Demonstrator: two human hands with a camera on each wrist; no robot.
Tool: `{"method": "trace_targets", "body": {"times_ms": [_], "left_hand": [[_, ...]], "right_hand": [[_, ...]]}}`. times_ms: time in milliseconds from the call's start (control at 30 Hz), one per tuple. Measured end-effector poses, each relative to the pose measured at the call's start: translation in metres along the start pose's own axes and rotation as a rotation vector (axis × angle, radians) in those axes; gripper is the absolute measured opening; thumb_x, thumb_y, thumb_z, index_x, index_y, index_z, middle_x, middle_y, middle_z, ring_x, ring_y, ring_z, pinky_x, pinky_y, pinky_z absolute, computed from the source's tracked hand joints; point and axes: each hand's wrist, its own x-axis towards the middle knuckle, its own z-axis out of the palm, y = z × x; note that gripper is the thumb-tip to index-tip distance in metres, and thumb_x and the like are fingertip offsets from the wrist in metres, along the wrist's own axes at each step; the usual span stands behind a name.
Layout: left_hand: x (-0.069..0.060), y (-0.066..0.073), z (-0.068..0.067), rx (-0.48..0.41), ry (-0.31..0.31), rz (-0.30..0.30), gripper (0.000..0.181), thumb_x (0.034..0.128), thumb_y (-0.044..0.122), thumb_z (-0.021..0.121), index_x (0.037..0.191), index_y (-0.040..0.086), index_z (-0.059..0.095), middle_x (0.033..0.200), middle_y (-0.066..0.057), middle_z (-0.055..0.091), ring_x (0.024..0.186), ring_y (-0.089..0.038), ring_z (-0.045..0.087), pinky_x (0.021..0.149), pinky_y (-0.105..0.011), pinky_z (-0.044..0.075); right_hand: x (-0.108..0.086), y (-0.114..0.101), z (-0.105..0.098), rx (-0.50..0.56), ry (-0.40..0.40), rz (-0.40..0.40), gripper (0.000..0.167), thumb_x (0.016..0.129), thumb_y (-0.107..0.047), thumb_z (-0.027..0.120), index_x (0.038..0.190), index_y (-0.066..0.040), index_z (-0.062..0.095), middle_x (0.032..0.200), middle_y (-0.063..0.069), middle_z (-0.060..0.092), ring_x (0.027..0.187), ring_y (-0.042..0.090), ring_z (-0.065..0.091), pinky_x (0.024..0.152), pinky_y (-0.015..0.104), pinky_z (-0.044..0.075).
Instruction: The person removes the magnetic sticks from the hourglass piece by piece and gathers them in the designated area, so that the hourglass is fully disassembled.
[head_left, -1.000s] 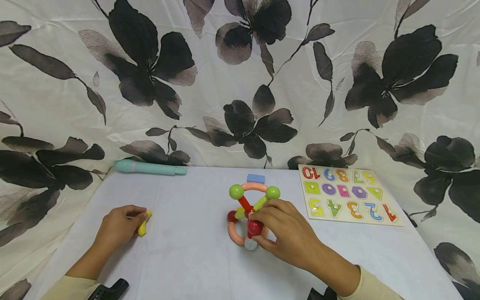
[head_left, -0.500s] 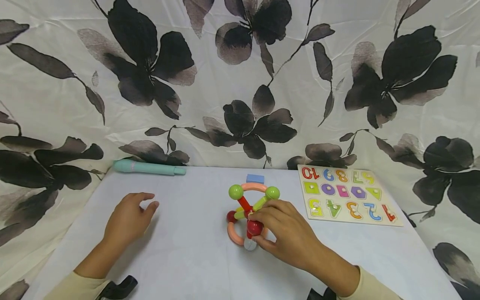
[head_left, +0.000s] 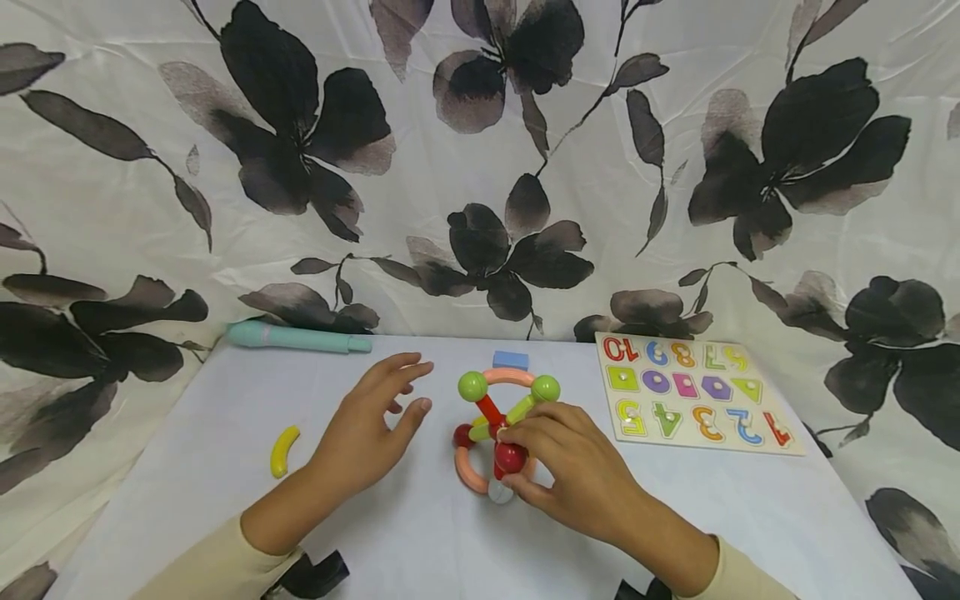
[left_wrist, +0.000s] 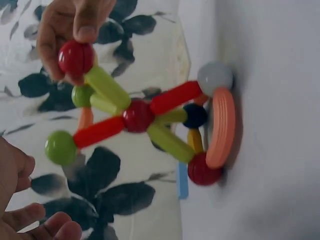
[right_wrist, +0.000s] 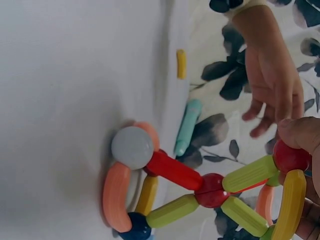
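Note:
A structure of coloured balls and rods stands on the white table, with a red ball (left_wrist: 137, 116) at its centre and a ring of curved pieces at its base. My right hand (head_left: 581, 467) pinches a red ball (right_wrist: 291, 156) at the structure's upper corner between thumb and fingers. Left of the structure, my left hand (head_left: 367, 429) is raised with fingers spread and holds nothing. It is apart from the structure in the left wrist view. A curved yellow piece (head_left: 283, 452) lies on the table beside my left forearm.
A blue block (head_left: 511, 360) lies behind the structure. At the back left edge is a mint-green pen-shaped object (head_left: 300, 337). A wooden puzzle board (head_left: 701, 396) with numbers and shapes lies at the right. Floral fabric (head_left: 480, 167) hangs behind the table.
My left hand has let go of the curved yellow piece, leaving it on the table, and moved right toward the structure. The right hand has stayed on the red ball.

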Motion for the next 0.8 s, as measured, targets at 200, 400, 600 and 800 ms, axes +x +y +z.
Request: {"method": "trace_targets", "body": {"times_ms": [200, 400, 600, 800], "left_hand": [[0.009, 0.015, 0.018, -0.001, -0.109, 0.091, 0.055, 0.0946, 0.02, 0.076, 0.147, 0.022, 0.058, 0.156, -0.001, 0.046, 0.125, -0.026, 0.057, 0.09, -0.043, 0.057], [0.01, 0.019, 0.025, -0.028, -0.134, 0.131, 0.053, 0.094, 0.017, 0.076, 0.144, 0.019, 0.059, 0.153, 0.001, 0.049, 0.134, -0.025, 0.049, 0.101, -0.047, 0.051], [0.008, 0.02, 0.023, -0.036, -0.125, 0.114, 0.051, 0.093, 0.016, 0.077, 0.141, 0.018, 0.061, 0.149, 0.001, 0.052, 0.135, -0.025, 0.049, 0.1, -0.047, 0.051], [0.003, 0.018, 0.021, -0.019, -0.117, 0.091, 0.053, 0.0919, 0.016, 0.078, 0.141, 0.019, 0.061, 0.146, 0.0, 0.054, 0.134, -0.025, 0.05, 0.098, -0.046, 0.053]], "right_hand": [[0.0, 0.0, 0.0, 0.001, 0.004, 0.006, 0.052, 0.075, -0.032, 0.094, 0.121, -0.019, 0.072, 0.114, -0.009, 0.071, 0.119, 0.015, 0.052, 0.102, 0.036, 0.045], [0.0, 0.0, 0.002, 0.02, 0.021, -0.004, 0.05, 0.076, -0.03, 0.093, 0.12, -0.019, 0.072, 0.113, -0.01, 0.071, 0.119, 0.015, 0.052, 0.102, 0.037, 0.044], [-0.002, 0.001, 0.001, 0.015, 0.029, -0.004, 0.05, 0.075, -0.027, 0.092, 0.12, -0.018, 0.072, 0.116, -0.008, 0.071, 0.121, 0.018, 0.053, 0.103, 0.039, 0.045], [-0.004, 0.003, -0.001, 0.029, 0.034, 0.034, 0.045, 0.079, -0.025, 0.087, 0.121, -0.017, 0.072, 0.124, -0.005, 0.066, 0.126, 0.018, 0.049, 0.105, 0.038, 0.046]]}}
